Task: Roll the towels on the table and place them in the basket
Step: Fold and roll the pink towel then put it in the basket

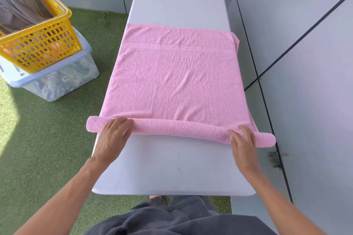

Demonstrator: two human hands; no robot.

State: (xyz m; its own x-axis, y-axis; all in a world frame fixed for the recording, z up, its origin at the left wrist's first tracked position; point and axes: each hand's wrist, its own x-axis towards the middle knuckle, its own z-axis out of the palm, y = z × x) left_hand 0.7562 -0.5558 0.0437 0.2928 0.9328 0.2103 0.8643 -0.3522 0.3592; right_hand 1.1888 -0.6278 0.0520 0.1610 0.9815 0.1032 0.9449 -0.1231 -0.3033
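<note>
I see L hand (112, 135) & R hand (243, 144), fingers straight, grasping nothing, pressing on rolled near edge of pink towel (175, 82) on white table (172, 168); yellow basket (41, 44) off left.

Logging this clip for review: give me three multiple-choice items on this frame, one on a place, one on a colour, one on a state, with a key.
1. Where does the basket stand?
A. On the table
B. On a clear bin on the grass, left of the table
C. Under the table

2. What colour is the towel on the table?
A. Pink
B. Grey
C. Yellow

3. How far along is the towel?
A. Lying fully flat
B. Fully rolled
C. Rolled at its near edge only, the rest flat

Key:
1 B: the yellow basket sits on top of the bin, on the grass beside the table.
2 A: the cloth spread on the table is pink.
3 C: the left hand and right hand rest on a slim roll at the near edge; the rest lies flat beyond it.
</note>
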